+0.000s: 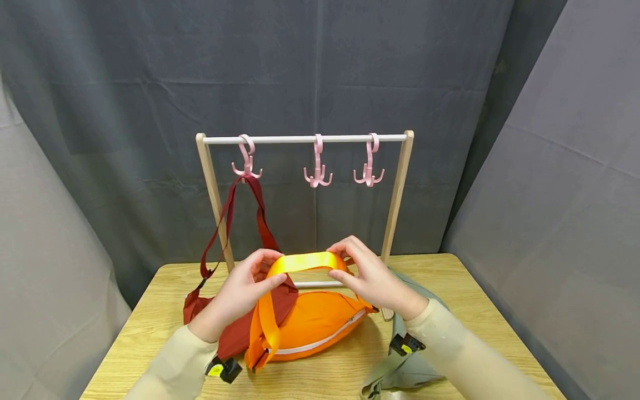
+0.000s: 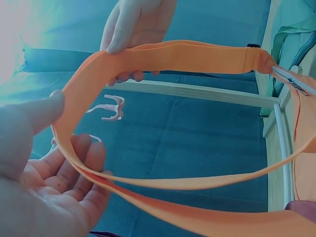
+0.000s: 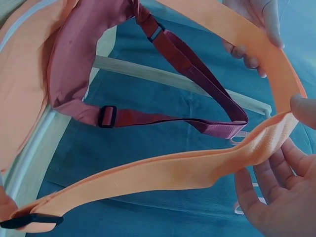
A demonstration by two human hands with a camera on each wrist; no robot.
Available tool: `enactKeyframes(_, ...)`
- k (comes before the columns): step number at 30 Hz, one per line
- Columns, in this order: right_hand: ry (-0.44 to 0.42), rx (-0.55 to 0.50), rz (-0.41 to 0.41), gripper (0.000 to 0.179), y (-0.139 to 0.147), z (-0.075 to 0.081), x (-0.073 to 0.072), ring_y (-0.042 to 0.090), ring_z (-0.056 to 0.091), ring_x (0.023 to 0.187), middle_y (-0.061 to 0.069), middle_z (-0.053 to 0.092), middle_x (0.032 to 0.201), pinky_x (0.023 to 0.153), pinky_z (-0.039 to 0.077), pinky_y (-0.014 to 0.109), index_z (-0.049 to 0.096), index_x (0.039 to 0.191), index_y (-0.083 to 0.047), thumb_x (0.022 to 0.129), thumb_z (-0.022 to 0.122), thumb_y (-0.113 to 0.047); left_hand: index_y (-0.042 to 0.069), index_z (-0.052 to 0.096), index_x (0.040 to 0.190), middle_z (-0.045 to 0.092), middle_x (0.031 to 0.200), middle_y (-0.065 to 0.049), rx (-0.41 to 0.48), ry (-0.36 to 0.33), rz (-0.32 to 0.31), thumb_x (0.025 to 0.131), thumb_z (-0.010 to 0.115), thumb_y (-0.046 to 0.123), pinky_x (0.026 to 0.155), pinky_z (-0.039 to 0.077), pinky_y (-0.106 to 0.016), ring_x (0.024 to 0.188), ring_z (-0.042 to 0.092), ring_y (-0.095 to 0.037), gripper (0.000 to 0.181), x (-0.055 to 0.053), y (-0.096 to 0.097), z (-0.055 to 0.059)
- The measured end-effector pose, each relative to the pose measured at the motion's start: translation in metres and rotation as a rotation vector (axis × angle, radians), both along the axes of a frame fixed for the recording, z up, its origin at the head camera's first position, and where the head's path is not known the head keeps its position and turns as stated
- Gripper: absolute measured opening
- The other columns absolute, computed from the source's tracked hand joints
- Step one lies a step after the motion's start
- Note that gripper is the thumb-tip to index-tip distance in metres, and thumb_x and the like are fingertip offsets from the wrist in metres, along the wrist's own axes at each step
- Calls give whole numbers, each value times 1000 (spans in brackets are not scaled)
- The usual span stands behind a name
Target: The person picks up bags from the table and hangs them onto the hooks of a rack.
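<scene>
Toward the wood-grain tabletop's [image 1: 500,339] left edge, one dark-red fabric bag [image 1: 237,336] hangs by its strap from the leftmost of three pink hooks [image 1: 318,166]. Mid-tabletop, my left hand [image 1: 250,283] and right hand [image 1: 367,275] pinch one orange fabric bag's [image 1: 317,322] flat strap [image 1: 307,260]. One grey-green fabric bag [image 1: 417,366] lies nearer the right edge.

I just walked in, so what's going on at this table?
A person's left hand and right hand hold up the orange strap of an orange bag before a rack. The red strap of another bag loops over the leftmost hook; the middle hook and right hook are bare. A green bag lies on the table.
</scene>
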State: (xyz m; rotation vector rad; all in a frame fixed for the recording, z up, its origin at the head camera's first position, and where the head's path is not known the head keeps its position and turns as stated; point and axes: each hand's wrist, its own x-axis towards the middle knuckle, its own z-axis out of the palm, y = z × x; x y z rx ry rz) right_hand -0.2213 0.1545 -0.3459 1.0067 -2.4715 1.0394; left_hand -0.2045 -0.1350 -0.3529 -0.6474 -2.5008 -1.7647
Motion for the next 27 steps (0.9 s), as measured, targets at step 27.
enactKeyframes(27, 86, -2, 12, 40, 2, 16, -3, 11, 57, 105, 0, 56, 122, 95, 54, 34, 59, 128, -11, 93, 77, -16, 3, 60, 127, 66, 112, -14, -38, -22, -6, 95, 74, 13, 80, 55, -24, 91, 62, -24, 36, 4, -2, 26)
